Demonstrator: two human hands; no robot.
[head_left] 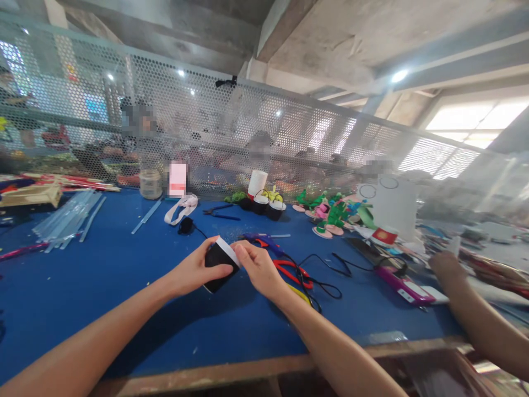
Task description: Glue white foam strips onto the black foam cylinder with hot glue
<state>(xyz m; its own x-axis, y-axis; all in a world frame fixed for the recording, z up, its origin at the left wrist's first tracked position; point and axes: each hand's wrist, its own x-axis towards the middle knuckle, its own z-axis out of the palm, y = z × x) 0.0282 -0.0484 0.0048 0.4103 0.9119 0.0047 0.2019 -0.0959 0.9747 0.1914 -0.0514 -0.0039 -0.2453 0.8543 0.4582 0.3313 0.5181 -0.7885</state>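
Note:
A small black cup with a white band at its rim [219, 268] is tilted above the blue table. My left hand [198, 267] wraps round its side, the thumb lying across the black wall. At the white band, the fingertips of my right hand [256, 267] are pinched against the edge. Just beyond my right hand lies a blue glue gun [264, 241] with an orange part. Past the cup sit two small black-and-white buckets with thin handles [276, 209], a white roll [257, 183] and dark pliers [221, 212].
Clear glue sticks [70, 218] lie at left near a glass jar [151, 183]. Ribbon [181, 209] and green craft figures [335, 218] stand farther back. Cables and a purple power strip [403, 285] are on the right, beside another person's arm [475, 309]. A perforated screen [198, 132] closes the back.

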